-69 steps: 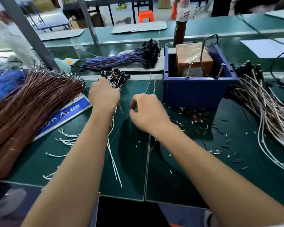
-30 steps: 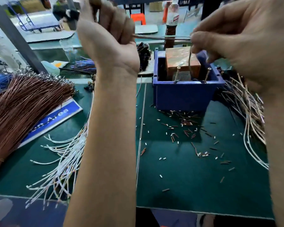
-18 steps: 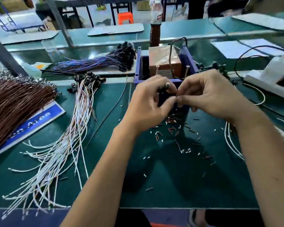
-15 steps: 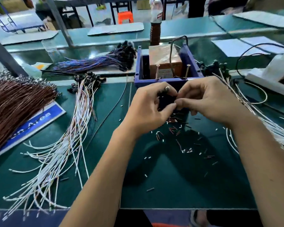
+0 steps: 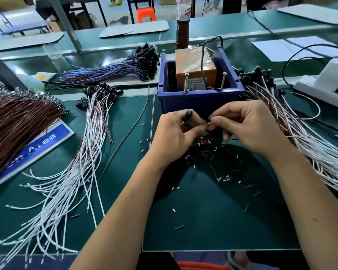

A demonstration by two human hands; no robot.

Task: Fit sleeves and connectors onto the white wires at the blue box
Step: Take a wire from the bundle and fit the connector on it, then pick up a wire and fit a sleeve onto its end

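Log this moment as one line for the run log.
left hand grips black connector | right hand pinches wire end | in front of blue box | sleeve bits on mat

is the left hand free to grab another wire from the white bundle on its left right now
Probably not yet. The left hand grips a black connector and meets the right hand at a wire end. The white bundle lies uncovered beside it on the mat.
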